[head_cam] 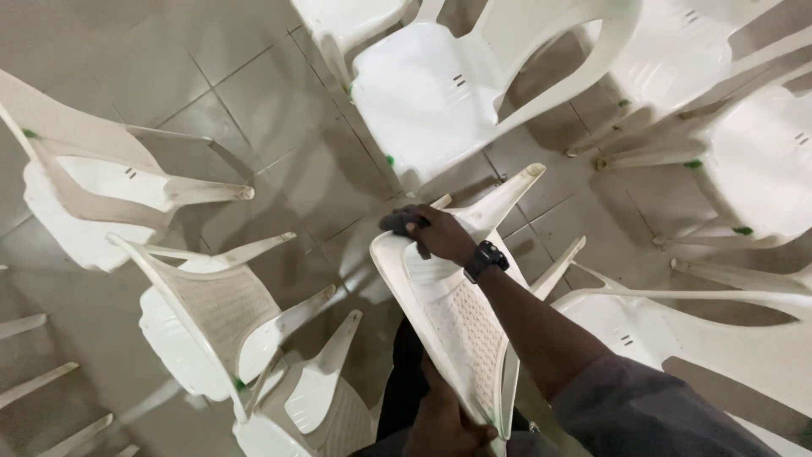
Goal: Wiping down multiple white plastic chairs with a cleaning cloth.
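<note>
Right hand (436,233) presses a dark cloth (397,222) on the tipped white chair (457,326), left hand (444,423) clamping its near edge, long axis running away toward the tiled floor (254,93).

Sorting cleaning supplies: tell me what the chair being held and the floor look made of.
Chair: likely moulded white plastic, semi-gloss; thin one-piece shell with perforated back. Floor: seemingly glazed grey tile; grout lines and soft reflections.

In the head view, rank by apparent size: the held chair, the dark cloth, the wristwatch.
1. Held chair, tipped on its side, gripped by both hands.
2. Dark cloth, bunched under the right hand.
3. Wristwatch, close to the cloth, so unsure.
</note>
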